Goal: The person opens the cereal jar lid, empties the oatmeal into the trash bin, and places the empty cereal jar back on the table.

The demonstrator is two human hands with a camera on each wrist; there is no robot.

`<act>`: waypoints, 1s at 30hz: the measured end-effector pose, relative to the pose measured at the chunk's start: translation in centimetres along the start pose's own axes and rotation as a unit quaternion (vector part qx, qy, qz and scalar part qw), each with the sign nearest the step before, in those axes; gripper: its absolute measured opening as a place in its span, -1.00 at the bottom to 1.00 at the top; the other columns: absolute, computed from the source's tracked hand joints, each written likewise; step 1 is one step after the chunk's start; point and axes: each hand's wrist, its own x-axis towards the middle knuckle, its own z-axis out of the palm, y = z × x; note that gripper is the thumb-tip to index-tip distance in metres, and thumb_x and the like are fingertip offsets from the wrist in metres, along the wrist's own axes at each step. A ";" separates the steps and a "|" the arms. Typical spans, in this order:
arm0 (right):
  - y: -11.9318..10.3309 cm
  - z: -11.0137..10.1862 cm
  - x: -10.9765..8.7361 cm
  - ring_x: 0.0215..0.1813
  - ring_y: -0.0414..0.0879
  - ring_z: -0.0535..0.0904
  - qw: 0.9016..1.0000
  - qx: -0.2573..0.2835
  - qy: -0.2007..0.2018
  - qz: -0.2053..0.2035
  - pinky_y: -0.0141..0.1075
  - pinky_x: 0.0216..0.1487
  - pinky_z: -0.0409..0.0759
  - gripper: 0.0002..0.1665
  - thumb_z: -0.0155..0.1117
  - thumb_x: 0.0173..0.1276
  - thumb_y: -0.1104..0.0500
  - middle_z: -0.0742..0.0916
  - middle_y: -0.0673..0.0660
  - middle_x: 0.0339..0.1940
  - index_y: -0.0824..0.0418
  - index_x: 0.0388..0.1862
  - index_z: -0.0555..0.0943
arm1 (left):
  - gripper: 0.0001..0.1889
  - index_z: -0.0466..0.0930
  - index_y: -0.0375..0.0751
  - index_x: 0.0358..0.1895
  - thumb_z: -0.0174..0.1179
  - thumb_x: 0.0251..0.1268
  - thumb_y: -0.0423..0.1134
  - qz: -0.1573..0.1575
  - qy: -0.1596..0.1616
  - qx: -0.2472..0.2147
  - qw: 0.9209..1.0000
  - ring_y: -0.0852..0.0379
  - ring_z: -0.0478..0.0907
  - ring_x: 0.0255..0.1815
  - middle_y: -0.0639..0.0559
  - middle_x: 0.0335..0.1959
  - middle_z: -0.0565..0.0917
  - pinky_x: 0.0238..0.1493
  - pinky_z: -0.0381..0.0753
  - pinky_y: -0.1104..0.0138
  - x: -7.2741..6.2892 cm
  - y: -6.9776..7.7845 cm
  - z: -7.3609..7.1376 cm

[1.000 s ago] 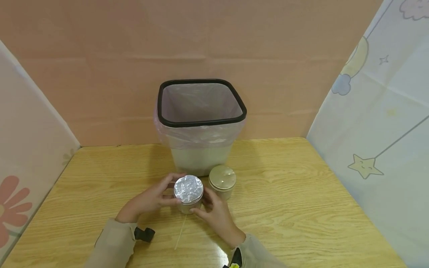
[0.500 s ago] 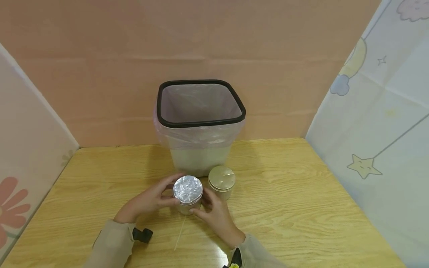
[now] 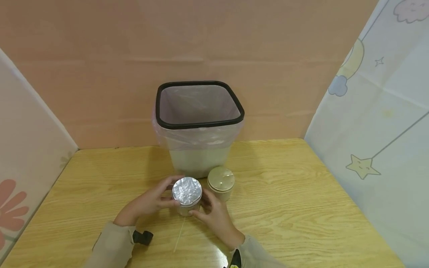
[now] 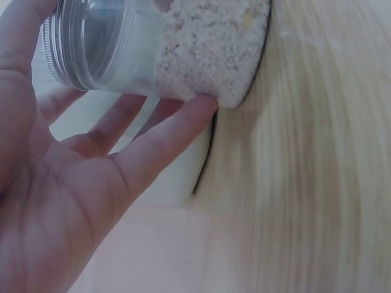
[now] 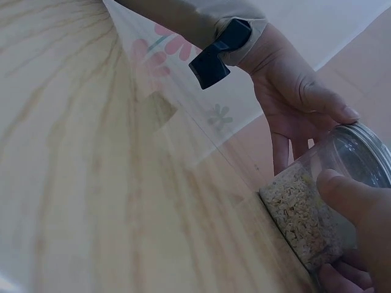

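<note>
Beige cloth covers both arms nearest me: the left sleeve [image 3: 112, 242] comes in at eight o'clock from the work and the right sleeve [image 3: 256, 255] at about half past four, each with a black wrist device at the cuff. Just past them, a thin pale line [image 3: 179, 235] runs over the tabletop [image 3: 288, 216], at about half past six from the jar being handled; I cannot tell whether it is a thread or only a mark.

That jar is a clear round container with a crinkled, shiny silver lid [image 3: 187, 191], standing upright with its base down at the wood-grained tabletop. Pale, coarse flakes [image 5: 302, 220] fill its lower part. The left hand [image 3: 152, 199] holds it from nine o'clock, fingers spread around its far side and thumb at the lid's edge. The right hand [image 3: 216, 213] grips it from four o'clock, thumb across the near side and other fingers curled behind, so both hands are set no wider than the jar.

Between two and three o'clock, just beyond the right hand's fingers, stands a second clear jar with a gold lid [image 3: 221, 178]. Behind, at twelve o'clock, rises a white square bin with a black rim [image 3: 201, 124] and a translucent pinkish liner [image 3: 197, 137]. Farthest off hangs a peach cloth backdrop [image 3: 110, 74].
</note>
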 end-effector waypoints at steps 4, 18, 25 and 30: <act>0.0 0.0 -0.1 0.25 0.19 0.62 1.000 -0.002 0.003 -0.005 -0.25 0.21 0.63 -0.20 0.58 0.18 0.20 0.64 0.29 0.27 0.27 0.38 0.45 | -0.23 0.11 -0.40 0.45 0.39 0.32 -0.30 0.000 0.019 0.013 1.000 -0.46 0.36 0.32 -0.42 0.36 0.30 0.18 0.66 0.15 0.1 0.2 0.5; 0.0 0.0 0.0 0.26 0.20 0.61 1.000 -0.006 0.005 -0.006 -0.26 0.21 0.62 -0.17 0.59 0.18 0.20 0.64 0.31 0.27 0.29 0.39 0.44 | -0.17 0.06 -0.33 0.57 0.35 0.35 -0.33 0.010 -0.004 -0.009 1.000 -0.49 0.22 0.42 -0.38 0.54 0.12 0.26 0.59 0.07 -0.1 -0.4 -0.1; 0.1 0.1 0.0 0.24 0.20 0.61 1.000 -0.003 0.005 -0.002 -0.27 0.19 0.64 -0.18 0.59 0.17 0.21 0.63 0.31 0.27 0.31 0.38 0.44 | -0.21 0.11 -0.26 0.54 0.36 0.36 -0.28 0.007 -0.001 -0.008 1.000 -0.45 0.27 0.40 -0.34 0.49 0.20 0.24 0.61 0.12 -0.2 -0.3 -0.1; 0.2 0.1 0.0 0.23 0.19 0.63 1.000 -0.007 0.004 -0.001 -0.29 0.17 0.65 -0.18 0.59 0.17 0.22 0.63 0.33 0.27 0.32 0.38 0.44 | -0.23 0.11 -0.33 0.46 0.39 0.32 -0.30 0.001 0.013 -0.003 1.000 -0.41 0.34 0.33 -0.37 0.36 0.29 0.17 0.66 0.22 0.0 0.0 0.4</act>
